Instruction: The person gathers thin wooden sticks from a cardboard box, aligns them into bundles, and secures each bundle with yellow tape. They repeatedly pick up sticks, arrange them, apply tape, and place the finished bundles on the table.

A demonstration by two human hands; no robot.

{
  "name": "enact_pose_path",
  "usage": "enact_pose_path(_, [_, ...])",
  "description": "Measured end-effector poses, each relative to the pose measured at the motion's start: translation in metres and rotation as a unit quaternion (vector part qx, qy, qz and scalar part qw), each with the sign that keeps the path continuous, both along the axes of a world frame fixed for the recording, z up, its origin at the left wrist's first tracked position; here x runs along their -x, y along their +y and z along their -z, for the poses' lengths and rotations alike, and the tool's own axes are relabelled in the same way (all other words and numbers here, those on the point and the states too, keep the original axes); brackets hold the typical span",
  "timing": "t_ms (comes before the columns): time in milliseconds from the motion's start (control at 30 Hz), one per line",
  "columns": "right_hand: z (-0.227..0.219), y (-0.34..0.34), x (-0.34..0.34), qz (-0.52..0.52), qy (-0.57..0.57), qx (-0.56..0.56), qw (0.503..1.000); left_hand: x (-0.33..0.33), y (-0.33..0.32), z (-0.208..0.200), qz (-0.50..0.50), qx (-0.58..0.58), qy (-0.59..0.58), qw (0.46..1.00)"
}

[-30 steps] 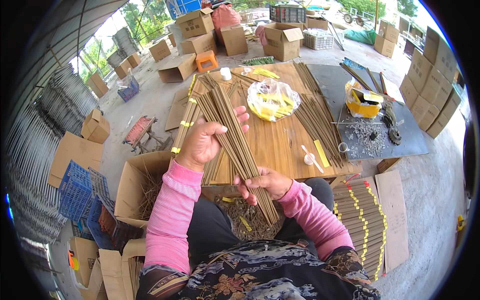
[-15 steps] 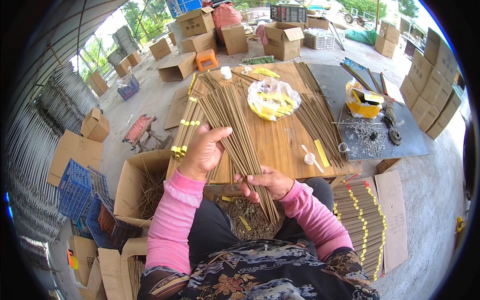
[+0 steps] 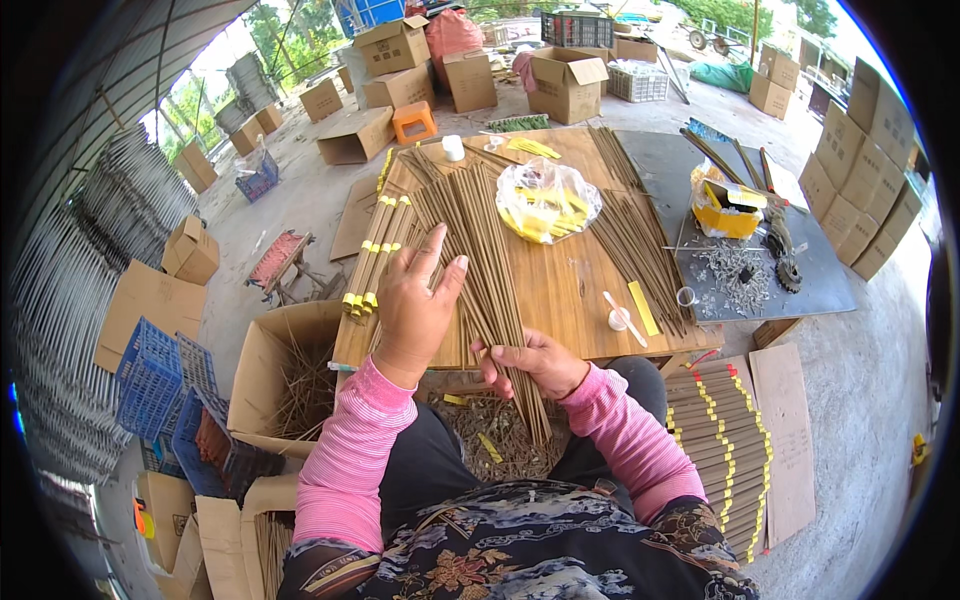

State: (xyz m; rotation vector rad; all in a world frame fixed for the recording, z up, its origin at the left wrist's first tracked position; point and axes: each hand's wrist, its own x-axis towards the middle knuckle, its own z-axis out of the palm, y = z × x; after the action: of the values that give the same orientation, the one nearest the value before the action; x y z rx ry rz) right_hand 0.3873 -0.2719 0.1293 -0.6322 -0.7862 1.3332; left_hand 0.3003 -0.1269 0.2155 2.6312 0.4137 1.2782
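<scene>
A fanned bundle of thin brown sticks, which look like incense sticks [image 3: 482, 245], slants over the near edge of the wooden table [image 3: 570, 290]. My right hand [image 3: 543, 366] is closed around its lower part, and the bottom ends stick out below the fingers. Just left of the bundle, my left hand [image 3: 412, 318] is open, thumb and forefinger spread, back of the hand up. Beyond it lie several stick bundles wrapped with yellow bands [image 3: 374, 250]. A clear plastic bag of yellow strips [image 3: 547, 203] sits right of the fanned sticks.
Loose sticks [image 3: 640, 255] lie on the table's right side, near a small cup with a white spatula [image 3: 619, 318]. A dark side table [image 3: 820, 285] carries scraps and a yellow container [image 3: 728, 212]. Left of my knees stands an open carton [image 3: 265, 375]. Banded bundles [image 3: 715, 450] rest on cardboard at right.
My left hand has let go of the stick bundle and opened beside it. The bundle's top has spread and leans a little farther right. My right hand keeps its hold.
</scene>
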Motion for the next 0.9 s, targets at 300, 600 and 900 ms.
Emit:
enact_pose_path(300, [0.003, 0.002, 0.001, 0.029, -0.077, 0.018, 0.996, 0.002, 0.005, -0.002, 0.080, 0.265, 0.025, 0.961])
enact_pose_path(600, [0.007, 0.003, -0.002, 0.015, -0.085, 0.029, 0.996, 0.026, 0.040, -0.059, 0.163, 0.414, -0.119, 0.888])
enact_pose_path(900, [0.007, 0.010, -0.008, 0.027, -0.033, 0.029, 0.999, 0.140, 0.135, -0.094, -0.278, 0.001, 0.027, 0.960])
